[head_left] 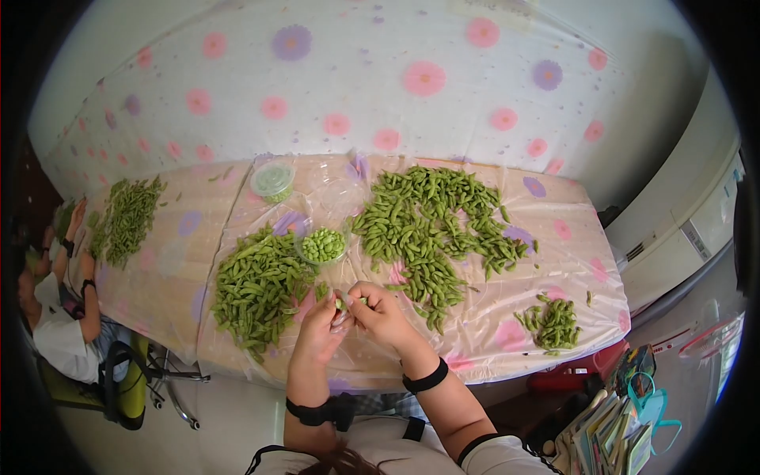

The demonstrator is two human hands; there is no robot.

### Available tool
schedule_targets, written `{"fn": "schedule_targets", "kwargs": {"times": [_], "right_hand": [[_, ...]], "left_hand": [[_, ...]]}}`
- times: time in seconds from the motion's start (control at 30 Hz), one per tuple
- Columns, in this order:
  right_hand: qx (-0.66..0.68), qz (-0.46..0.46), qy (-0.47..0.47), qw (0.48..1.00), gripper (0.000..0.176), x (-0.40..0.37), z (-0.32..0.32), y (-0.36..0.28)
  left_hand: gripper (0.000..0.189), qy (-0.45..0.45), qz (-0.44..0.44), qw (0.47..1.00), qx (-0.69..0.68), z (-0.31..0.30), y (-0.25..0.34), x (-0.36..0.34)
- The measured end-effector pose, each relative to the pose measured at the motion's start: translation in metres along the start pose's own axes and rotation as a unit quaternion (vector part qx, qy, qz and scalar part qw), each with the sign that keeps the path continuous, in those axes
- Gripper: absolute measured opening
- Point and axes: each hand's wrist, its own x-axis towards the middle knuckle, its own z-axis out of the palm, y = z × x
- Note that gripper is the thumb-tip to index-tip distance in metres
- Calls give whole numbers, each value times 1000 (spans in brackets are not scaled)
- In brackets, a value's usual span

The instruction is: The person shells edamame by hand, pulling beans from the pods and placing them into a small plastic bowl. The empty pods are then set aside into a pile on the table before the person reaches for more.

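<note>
The left hand (321,331) and the right hand (381,315) meet over the near edge of the table (475,348), the fingers of both pinched narrow around one green soybean pod (346,302) held between them; just beyond the pod sits a clear bowl (323,245) of shelled beans; a heap of pods (257,289) lies to its left, a wider spread (431,226) to its right, a small cluster (552,323) farther right; another person (59,317) sits at the table's left end beside a further pile (127,218)
</note>
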Motion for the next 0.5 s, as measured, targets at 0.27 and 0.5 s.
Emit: {"fn": "schedule_targets", "kwargs": {"times": [0.27, 0.5], "right_hand": [[-78, -72, 64, 992, 12, 5, 1, 18], [-181, -59, 74, 979, 11, 6, 0, 23]], "left_hand": [[28, 175, 50, 960, 214, 22, -1, 6], [29, 133, 162, 851, 481, 19, 1, 8]]}}
